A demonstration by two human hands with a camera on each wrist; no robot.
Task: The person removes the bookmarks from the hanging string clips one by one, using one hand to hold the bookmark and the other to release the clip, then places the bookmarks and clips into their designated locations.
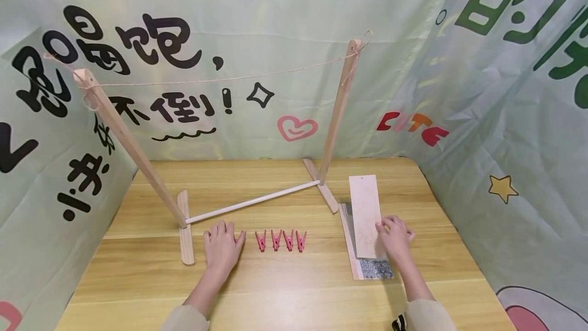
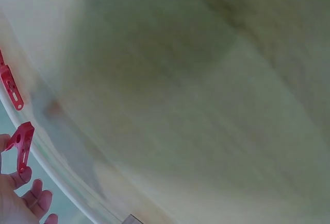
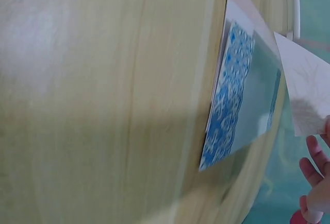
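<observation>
My left hand [image 1: 222, 248] rests on the table, fingers spread, just left of a row of several pink clothespins [image 1: 275, 240]. In the left wrist view a red-pink clothespin [image 2: 22, 147] overlaps the gap between thumb and fingers. On the right, my right hand [image 1: 396, 238] pinches the right edge of a long pale card [image 1: 366, 213] with a small hole near its top. Under that card lie a blue-patterned card [image 3: 227, 95] and a pinkish one [image 1: 347, 241]. The right wrist view has the pale card [image 3: 304, 87] raised and tilted above them.
A wooden frame stands behind the hands: a left post [image 1: 133, 147], a right post [image 1: 341, 111], flat feet [image 1: 186, 239] and a white crossbar [image 1: 252, 202]. A thin string [image 1: 220, 80] spans the post tops. A printed cloth [image 1: 248, 24] encloses the table [image 1: 275, 295].
</observation>
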